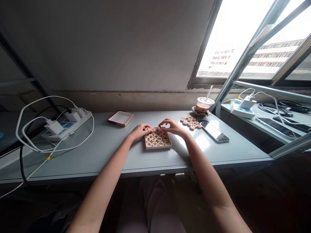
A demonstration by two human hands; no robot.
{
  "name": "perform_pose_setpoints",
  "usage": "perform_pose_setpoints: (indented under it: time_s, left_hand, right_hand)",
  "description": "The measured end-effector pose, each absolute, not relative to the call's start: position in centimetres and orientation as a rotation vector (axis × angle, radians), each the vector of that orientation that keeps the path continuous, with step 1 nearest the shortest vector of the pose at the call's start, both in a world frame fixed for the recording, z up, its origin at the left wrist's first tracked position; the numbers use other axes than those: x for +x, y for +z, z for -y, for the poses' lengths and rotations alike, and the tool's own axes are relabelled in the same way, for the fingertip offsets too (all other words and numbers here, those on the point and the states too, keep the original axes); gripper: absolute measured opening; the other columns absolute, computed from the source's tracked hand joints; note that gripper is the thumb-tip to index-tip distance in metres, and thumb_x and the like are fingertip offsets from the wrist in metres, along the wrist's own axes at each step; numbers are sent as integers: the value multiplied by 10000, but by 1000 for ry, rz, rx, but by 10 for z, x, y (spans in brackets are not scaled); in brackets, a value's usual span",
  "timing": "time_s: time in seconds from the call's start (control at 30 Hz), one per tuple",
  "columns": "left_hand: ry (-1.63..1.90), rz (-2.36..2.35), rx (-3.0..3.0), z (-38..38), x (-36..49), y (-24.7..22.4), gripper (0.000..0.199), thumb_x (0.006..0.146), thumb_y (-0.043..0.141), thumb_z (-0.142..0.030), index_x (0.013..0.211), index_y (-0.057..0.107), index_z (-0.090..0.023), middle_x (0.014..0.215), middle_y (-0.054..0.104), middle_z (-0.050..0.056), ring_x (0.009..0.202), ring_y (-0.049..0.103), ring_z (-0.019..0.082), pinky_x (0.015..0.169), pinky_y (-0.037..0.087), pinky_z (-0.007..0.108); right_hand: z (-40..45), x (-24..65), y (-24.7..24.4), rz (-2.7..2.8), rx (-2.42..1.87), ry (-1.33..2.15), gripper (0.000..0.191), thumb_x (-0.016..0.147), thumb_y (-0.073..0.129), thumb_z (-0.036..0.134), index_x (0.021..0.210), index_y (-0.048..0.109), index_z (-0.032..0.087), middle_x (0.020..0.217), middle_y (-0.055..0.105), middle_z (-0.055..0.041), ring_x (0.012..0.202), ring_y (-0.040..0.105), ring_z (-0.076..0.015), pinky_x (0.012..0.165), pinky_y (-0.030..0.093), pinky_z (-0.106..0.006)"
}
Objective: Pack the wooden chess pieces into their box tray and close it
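A shallow box (158,148) holds rows of round wooden Chinese chess pieces (154,139) marked with characters. My left hand (141,130) rests at the box's far left corner, its fingers curled over a piece there. Above the far right part of the box, my right hand (173,126) pinches a chess piece (159,127) between thumb and fingertips. More loose chess pieces (190,122) lie in a cluster on the desk to the right. The box lid (120,117), pale inside with a dark red rim, lies to the left behind my left hand.
A phone (213,131) lies right of the loose pieces. Behind it a lidded drink cup (204,104) with a straw stands in a brown holder. A power strip (66,126) with chargers and looping white cables (55,150) takes up the desk's left side. A metal post (227,87) rises at right.
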State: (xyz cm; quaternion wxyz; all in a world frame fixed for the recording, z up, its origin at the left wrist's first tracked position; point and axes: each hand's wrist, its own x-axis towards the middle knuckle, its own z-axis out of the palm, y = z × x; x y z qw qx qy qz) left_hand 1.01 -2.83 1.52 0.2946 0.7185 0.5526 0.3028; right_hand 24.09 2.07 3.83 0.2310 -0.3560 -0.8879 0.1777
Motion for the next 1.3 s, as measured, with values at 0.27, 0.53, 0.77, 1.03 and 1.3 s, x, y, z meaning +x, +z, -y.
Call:
perform_pose_setpoints:
  time_s: [0.27,0.53,0.77,1.03,1.3]
  left_hand:
    - [799,-1478,1927,30,11,17,444,734,560,-539,983,646,-181,1059,631,76,945,578,231,790,458,295]
    - [795,-1470,1925,29,10,16,440,738,562,-519,1000,637,-174,1081,621,88,958,574,238,799,459,302]
    - [793,-1458,1884,26,8,13,404,744,548,-478,1005,620,-178,1109,591,92,999,552,247,806,456,308]
    - [766,-1503,1798,33,-9,28,524,607,681,-421,1015,442,-196,1056,475,59,847,511,150,689,431,247]
    - [484,-1361,1884,31,-24,30,386,663,600,-515,540,490,-166,516,408,-32,509,349,99,492,239,233]
  right_hand:
    - [-18,233,34,2486,-970,441,305,785,593,500,952,685,262,893,614,-30,895,533,-191,789,358,-291]
    - [-18,239,37,2440,-1003,491,362,800,554,527,1064,639,295,1032,632,-28,985,533,-219,873,357,-340]
    - [-51,274,12,2020,-1901,-183,372,850,389,177,1166,583,140,1251,524,-169,1209,381,-307,998,219,-533]
    - [-56,283,4,2043,-1996,-173,324,789,416,122,984,674,106,991,639,-209,1129,471,-352,1029,98,-591]
    - [-35,265,37,2156,-1280,234,262,820,533,411,926,678,221,971,658,-75,923,574,-240,833,418,-398]
